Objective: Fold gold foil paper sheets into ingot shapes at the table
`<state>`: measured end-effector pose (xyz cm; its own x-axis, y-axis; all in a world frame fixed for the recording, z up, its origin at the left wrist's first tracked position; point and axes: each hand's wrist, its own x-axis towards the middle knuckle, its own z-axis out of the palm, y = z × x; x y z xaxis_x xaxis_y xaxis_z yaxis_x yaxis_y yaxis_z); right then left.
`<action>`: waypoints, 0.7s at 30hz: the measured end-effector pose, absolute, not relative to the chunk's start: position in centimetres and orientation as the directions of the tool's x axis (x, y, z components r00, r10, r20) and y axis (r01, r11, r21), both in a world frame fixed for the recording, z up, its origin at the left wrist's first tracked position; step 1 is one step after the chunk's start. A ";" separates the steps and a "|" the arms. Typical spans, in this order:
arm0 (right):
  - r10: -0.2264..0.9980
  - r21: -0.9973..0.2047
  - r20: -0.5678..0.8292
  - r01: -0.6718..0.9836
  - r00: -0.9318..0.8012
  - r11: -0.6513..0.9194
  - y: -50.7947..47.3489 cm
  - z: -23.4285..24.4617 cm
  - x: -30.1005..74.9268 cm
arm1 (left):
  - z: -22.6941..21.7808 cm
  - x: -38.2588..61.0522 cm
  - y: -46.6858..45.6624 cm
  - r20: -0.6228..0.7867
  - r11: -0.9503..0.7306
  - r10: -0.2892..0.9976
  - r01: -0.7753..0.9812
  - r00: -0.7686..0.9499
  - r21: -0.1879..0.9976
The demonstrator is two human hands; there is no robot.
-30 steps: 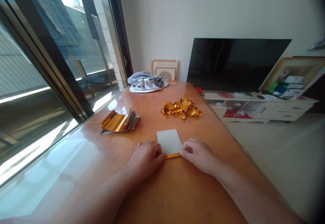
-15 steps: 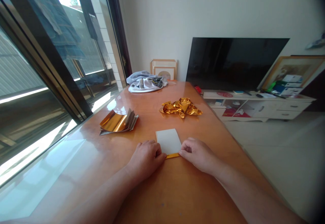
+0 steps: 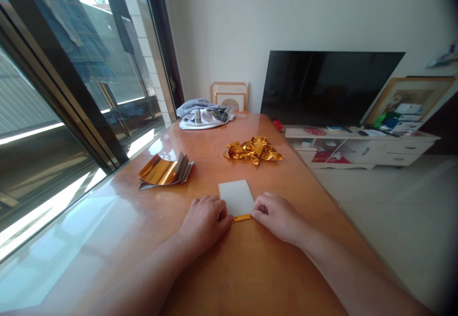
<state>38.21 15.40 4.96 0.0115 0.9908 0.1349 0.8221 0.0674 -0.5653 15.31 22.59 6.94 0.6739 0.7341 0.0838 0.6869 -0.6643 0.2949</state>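
Observation:
A sheet of foil paper (image 3: 236,196) lies on the table, pale side up, with a narrow gold strip folded over along its near edge. At the left end of that fold, my left hand (image 3: 205,218) is closed, thumb and curled fingers pinching the paper. My right hand (image 3: 275,215) pinches the fold's right end between thumb and fingers. Beyond my left hand sits a stack of gold foil sheets (image 3: 162,170), its top sheet curling up. Farther off to the right lies a heap of folded gold foil pieces (image 3: 255,151).
The glossy wooden table (image 3: 286,278) runs away from me. A bundle of grey cloth (image 3: 203,115) rests at its far end. Sliding glass doors (image 3: 96,68) stand to the left. To the right are a television (image 3: 329,89) and a low white cabinet (image 3: 382,151).
The view has shifted very slightly. Both hands keep their pinch on the folded edge, and the paper lies much as before.

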 end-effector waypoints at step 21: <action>0.984 -0.521 0.157 0.853 0.086 0.008 14.9 4.7 38.2 | 8.1 15.5 21.9 0.132 -0.900 0.428 0.408 0.894 0.155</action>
